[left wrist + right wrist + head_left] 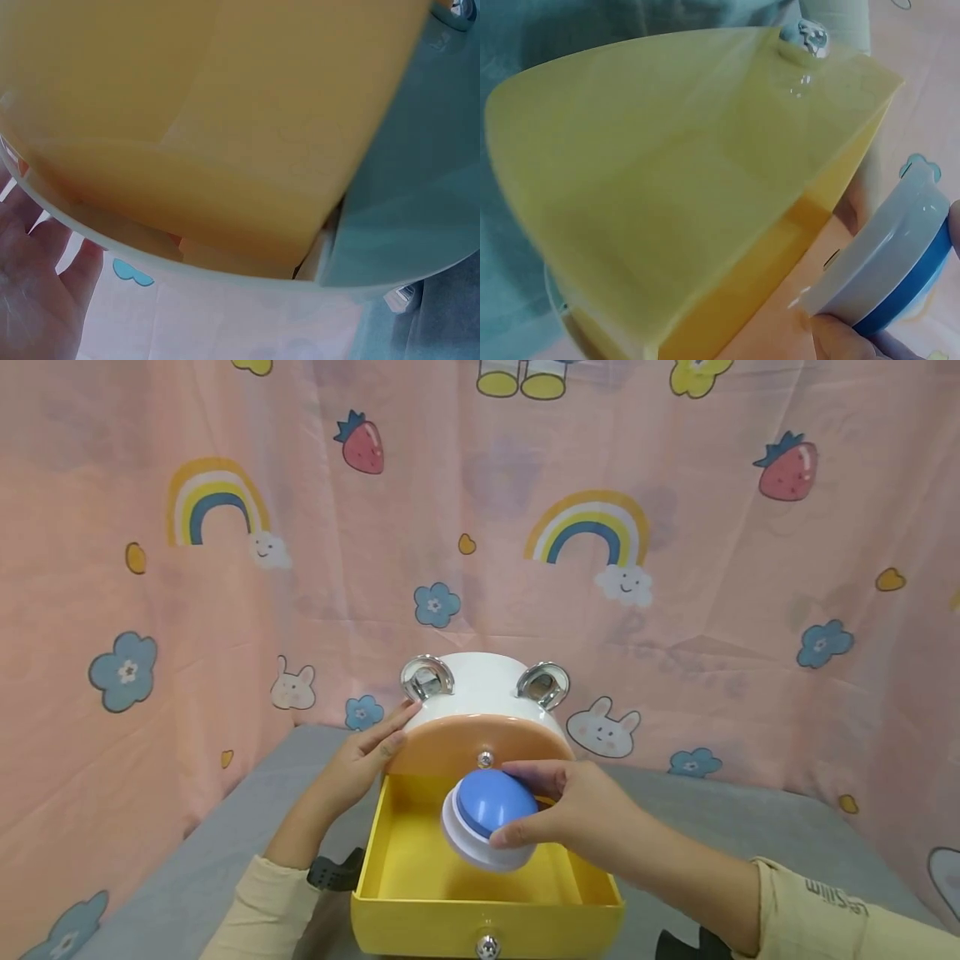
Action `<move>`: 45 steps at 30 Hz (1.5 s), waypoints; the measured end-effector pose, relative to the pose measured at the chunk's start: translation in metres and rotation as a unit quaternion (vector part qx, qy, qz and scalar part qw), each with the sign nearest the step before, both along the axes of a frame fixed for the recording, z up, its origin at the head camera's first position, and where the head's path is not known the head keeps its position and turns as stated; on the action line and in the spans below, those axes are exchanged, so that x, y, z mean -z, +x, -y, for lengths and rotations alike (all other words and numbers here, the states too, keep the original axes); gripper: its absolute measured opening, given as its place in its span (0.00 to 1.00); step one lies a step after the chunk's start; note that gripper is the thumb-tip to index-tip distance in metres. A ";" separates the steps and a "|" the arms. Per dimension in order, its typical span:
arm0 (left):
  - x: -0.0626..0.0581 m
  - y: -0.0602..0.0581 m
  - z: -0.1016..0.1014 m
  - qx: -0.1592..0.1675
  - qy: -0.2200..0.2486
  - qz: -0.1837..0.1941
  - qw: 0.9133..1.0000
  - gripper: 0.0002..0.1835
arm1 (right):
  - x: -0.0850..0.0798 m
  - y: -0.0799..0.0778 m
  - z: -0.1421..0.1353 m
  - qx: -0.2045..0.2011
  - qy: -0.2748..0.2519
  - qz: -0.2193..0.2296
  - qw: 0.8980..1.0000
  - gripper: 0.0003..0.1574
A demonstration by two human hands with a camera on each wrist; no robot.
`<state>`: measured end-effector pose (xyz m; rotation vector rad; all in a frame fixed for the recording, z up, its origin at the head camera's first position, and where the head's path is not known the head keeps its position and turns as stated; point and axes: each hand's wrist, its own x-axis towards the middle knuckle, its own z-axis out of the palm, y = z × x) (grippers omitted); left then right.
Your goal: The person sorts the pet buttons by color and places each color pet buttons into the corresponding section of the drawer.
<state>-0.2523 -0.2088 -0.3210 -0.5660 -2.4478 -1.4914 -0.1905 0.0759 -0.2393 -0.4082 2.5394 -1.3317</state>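
A small white cabinet (483, 681) with silver ears has an orange upper drawer (450, 743) pushed in and a yellow lower drawer (420, 927) pulled far out. My left hand (358, 768) rests with extended fingers against the cabinet's left side, by the ear. In the left wrist view, its fingers (81, 274) show beside the white rim. Over the yellow drawer, my right hand (592, 806) grips a round object with a blue dome and white base (491, 802) between thumb and fingers. The right wrist view shows this object (885, 255) tilted, beyond the drawer's front wall (652, 172).
The cabinet stands on a grey cloth-covered surface (720, 843). A pink patterned curtain (480, 635) hangs behind and at both sides. Silver knobs (487, 947) mark the drawer fronts. A black strap (336, 870) is at the left wrist.
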 end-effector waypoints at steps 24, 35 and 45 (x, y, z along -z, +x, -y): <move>0.001 -0.001 0.003 -0.007 0.000 0.001 1.000 0.25 | 0.037 -0.005 0.047 -0.035 -0.039 0.030 0.998 0.46; 0.000 0.001 0.001 -0.014 -0.004 0.012 1.000 0.25 | 0.048 -0.005 0.056 -0.052 -0.043 0.030 0.997 0.46; 0.001 0.000 0.002 -0.008 -0.003 0.003 1.000 0.25 | 0.051 -0.011 0.062 -0.057 -0.022 0.017 0.998 0.45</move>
